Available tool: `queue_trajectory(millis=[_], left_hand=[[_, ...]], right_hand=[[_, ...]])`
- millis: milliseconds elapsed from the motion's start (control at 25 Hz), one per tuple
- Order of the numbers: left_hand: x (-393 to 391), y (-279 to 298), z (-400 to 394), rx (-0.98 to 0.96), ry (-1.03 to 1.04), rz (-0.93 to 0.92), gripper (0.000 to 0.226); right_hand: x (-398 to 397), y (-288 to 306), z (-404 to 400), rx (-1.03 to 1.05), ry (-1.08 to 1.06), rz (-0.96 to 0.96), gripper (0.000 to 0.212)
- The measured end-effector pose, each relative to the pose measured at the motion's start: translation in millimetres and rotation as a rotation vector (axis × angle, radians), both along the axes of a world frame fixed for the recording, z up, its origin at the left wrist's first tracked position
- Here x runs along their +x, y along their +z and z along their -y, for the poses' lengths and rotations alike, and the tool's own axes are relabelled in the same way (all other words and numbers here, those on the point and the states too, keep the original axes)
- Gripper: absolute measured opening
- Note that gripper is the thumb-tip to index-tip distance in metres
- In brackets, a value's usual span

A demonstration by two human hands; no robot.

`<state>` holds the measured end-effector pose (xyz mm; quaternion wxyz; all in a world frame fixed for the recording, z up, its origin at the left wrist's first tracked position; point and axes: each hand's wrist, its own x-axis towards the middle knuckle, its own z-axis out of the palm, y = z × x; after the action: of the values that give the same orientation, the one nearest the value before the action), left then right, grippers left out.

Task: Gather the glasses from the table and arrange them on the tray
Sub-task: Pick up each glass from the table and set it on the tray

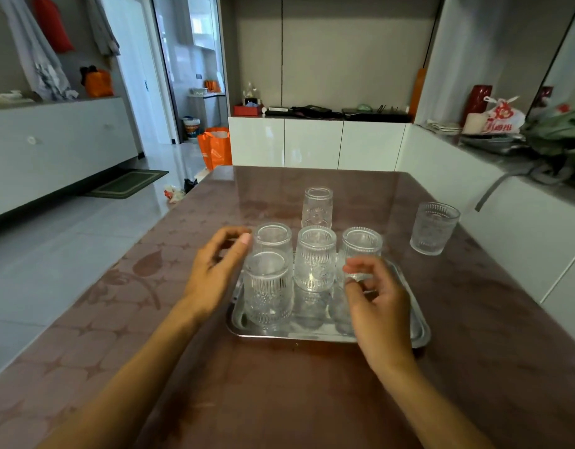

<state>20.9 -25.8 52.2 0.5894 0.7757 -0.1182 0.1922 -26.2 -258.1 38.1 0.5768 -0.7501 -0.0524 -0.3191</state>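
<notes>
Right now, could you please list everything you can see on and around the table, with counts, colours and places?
Clear ribbed drinking glasses on the tray: four, three in the far row, one near left.
Clear glasses off the tray: two, one beyond the tray, one far right.
Shiny rectangular metal tray: one, silver, table centre.
Brown patterned table: one.
Orange bag: one, on the floor beyond the table.
Left hand: open, beside the left glasses.
Right hand: open, over the tray's right side.

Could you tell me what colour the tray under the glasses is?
The tray is shiny silver metal, seen in the head view.
</notes>
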Motion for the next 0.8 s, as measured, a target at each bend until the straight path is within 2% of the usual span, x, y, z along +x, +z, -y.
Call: queue_trajectory(millis=[40, 120, 200, 280, 360, 480, 520, 600, 720, 800], left_hand=[[8, -3, -2, -0.126, 0.039, -0.021, 0.022], [24, -13, -3, -0.271, 0.087, -0.174, 0.035], [36, -25, -5, -0.325, 0.089, -0.291, 0.042], [44, -36, -5, -0.337, 0.069, -0.314, 0.038], [49, -42, -8, -0.325, 0.059, -0.313, 0.040], [54, -47, -10, -0.297, 0.022, -0.308, 0.052], [56, -48, -11, -0.284, -0.005, -0.303, 0.052], [59, -50, -11, -0.284, -0.031, -0.312, 0.053], [62, -53, -13, -0.301, -0.033, -0.313, 0.056], [60, -53, -12, -0.320, -0.040, -0.303, 0.041]], right_hand=[[7, 14, 3, -0.030, -0.007, 0.020, 0.028], [31, 47, 8, -0.180, -0.007, 0.009, 0.024], [71, 78, 8, -0.354, 0.019, -0.065, 0.023], [120, 101, 7, -0.506, 0.036, -0.187, 0.025], [172, 109, 0, -0.733, 0.028, -0.309, 0.038], [237, 100, -12, -1.078, 0.058, -0.525, 0.070], [253, 94, -15, -1.103, 0.089, -0.597, 0.075], [274, 82, -20, -1.070, 0.121, -0.675, 0.072], [286, 64, -21, -0.990, 0.033, -0.646, 0.058], [279, 64, -20, -0.899, -0.001, -0.578, 0.053]])
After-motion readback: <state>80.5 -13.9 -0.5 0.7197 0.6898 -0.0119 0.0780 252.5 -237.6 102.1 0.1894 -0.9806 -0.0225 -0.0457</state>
